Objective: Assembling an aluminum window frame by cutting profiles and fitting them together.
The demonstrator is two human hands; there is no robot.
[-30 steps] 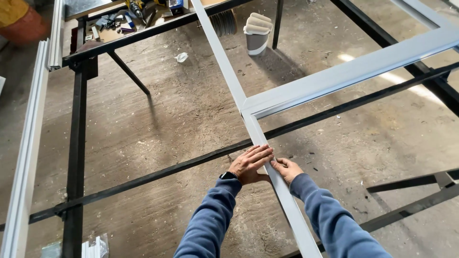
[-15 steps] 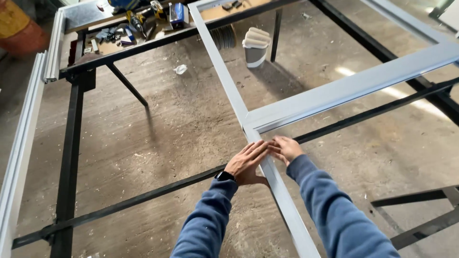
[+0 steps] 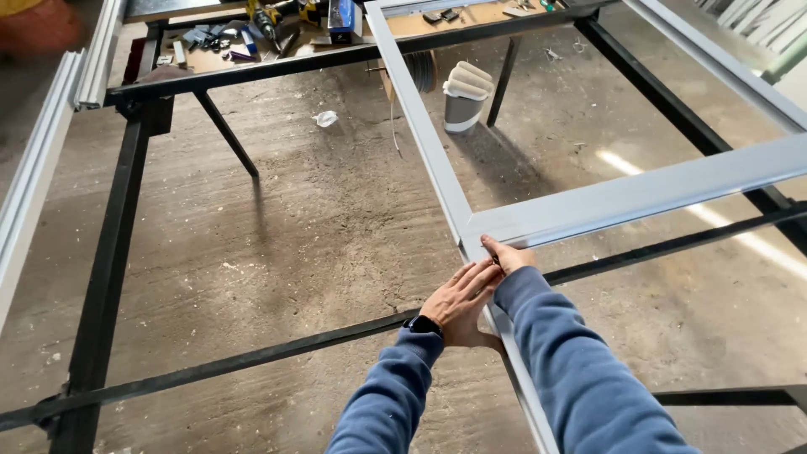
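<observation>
Both hands have slid up the grey frame point(image 3: 437, 160) to its joint at centre; left hand point(image 3: 461, 304) lies flat, open-fingered, while right hand point(image 3: 507, 255) pinches the rail.

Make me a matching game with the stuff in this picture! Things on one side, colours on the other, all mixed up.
Things:
1. Metal frame under the person's left hand and right hand
2. Support stand the frame lies on
3. Sleeves
4. Bucket on the floor

Colours:
A. Blue
B. Grey with a white band
C. Pale silver-grey
D. Black

Pairs: 1-C, 2-D, 3-A, 4-B
</observation>
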